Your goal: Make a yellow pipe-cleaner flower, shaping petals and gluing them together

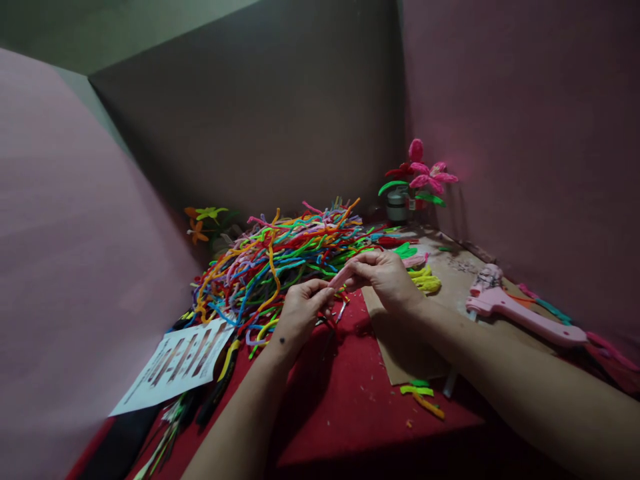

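Between my two hands a short pink fuzzy strip (pixel 341 276), which looks like pipe cleaner, is stretched at a slant over the table. My left hand (pixel 305 308) pinches its lower end between thumb and fingers. The upper end sits in the closed fingertips of my right hand (pixel 383 277). Just behind the hands rises a large heap of coloured pipe cleaners (pixel 280 260). Under my right hand lies a piece of brown cardboard (pixel 400 347), and part of it is hidden by my forearm.
A pink glue gun (pixel 525 317) lies at the right. Pink pipe-cleaner flowers (pixel 433 175) stand at the back right, near a small grey jar (pixel 397 205). A printed sheet (pixel 175 363) and yellow-black pliers (pixel 223 373) are at the left. Offcuts (pixel 423 397) lie on the red cloth (pixel 345 413).
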The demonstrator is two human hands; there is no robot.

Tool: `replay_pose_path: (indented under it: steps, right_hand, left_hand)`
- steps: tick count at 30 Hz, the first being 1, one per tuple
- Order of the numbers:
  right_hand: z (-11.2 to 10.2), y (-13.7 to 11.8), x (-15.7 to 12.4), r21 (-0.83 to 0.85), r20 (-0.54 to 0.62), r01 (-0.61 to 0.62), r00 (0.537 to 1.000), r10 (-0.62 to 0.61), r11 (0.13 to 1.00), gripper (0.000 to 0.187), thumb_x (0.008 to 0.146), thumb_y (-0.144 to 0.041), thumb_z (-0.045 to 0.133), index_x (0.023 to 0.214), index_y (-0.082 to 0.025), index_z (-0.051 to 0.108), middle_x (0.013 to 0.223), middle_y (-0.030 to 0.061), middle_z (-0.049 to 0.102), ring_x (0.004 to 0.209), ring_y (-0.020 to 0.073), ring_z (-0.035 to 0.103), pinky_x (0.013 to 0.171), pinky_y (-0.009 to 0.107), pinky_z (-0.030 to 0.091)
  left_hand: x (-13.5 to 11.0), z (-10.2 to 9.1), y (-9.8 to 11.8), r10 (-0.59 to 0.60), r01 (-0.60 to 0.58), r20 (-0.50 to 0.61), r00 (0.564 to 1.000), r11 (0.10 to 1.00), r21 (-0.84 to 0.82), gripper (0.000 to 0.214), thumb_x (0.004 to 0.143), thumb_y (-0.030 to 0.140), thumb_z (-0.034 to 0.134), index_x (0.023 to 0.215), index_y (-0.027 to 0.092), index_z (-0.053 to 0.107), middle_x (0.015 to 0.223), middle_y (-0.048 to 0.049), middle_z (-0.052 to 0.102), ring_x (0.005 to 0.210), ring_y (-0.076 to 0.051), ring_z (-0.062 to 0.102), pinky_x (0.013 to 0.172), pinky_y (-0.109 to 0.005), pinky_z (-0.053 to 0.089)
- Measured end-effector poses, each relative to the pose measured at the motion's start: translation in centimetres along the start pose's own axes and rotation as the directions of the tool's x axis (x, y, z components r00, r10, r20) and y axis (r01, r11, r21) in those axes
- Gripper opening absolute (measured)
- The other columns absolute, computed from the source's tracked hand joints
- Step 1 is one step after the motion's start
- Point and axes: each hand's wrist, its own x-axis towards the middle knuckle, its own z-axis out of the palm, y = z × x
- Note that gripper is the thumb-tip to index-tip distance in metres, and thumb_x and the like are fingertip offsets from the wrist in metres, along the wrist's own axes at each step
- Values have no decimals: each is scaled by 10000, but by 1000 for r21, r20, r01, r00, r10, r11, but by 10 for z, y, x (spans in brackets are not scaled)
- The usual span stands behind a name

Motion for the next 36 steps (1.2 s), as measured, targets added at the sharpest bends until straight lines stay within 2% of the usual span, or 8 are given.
replay_pose_path:
  steps: [6,11,17,21,26,29,34,36]
  right_hand:
    - [-1,0,2,-26,-34,56,998,-57,998,155,636,-274,649,661,-123,625,575,8,619,480,112,587,505,248,510]
    - [-2,-2,3,-46,-86,36,995,-40,998,189,646,-297,640,689,-116,603,557,-11,604,485,114,597,481,224,498]
    - [-1,3,3,79,-12,25,1000,-24,997,250,588,-275,692,755,-118,591,636,-18,610,507,86,568,532,239,493]
    - [0,3,1,47,36,-7,999,5,999,317,589,-280,694,850,-121,613,652,-8,632,512,74,548,500,201,440]
    - [1,0,1,17,41,-27,999,26,1000,244,592,-281,685,752,-100,653,610,20,656,518,100,577,537,228,458]
    - [1,0,2,40,24,-37,999,36,999,223,579,-281,693,712,-107,653,599,20,659,504,104,582,536,239,465]
    - [0,3,5,76,8,-38,999,37,996,228,587,-285,686,720,-106,637,589,14,650,484,98,579,506,222,463]
    - [2,4,4,86,20,-59,998,58,995,217,623,-268,663,772,-117,619,632,18,658,499,98,589,503,217,468]
  left_hand:
    - [-3,-7,7,-67,67,29,997,998,2,275,670,339,610,798,100,657,602,-18,604,486,-89,492,490,-206,395]
    - [-3,-14,10,-130,126,94,987,991,43,259,655,356,627,655,97,633,505,-4,569,449,-82,470,475,-202,356]
    - [-1,-16,5,-95,94,34,995,995,21,275,650,380,626,597,111,601,464,16,531,404,-71,434,434,-201,321]
    - [-4,-11,9,-79,77,38,996,995,56,293,650,394,624,580,111,596,434,22,510,393,-66,415,423,-197,297]
    - [-7,-6,12,-79,86,-61,995,990,116,308,665,407,611,594,109,593,379,35,468,355,-54,366,383,-182,234]
    - [-6,-5,9,-62,70,-88,994,993,92,307,673,406,605,608,106,593,387,37,462,348,-54,376,380,-180,249]
    - [-4,-10,4,-71,71,-43,997,997,-11,290,665,394,614,669,104,616,463,25,513,364,-61,418,379,-185,311]
    - [-3,-15,3,-52,46,-112,992,997,-56,276,655,377,628,695,104,619,484,22,527,380,-63,432,382,-182,330]
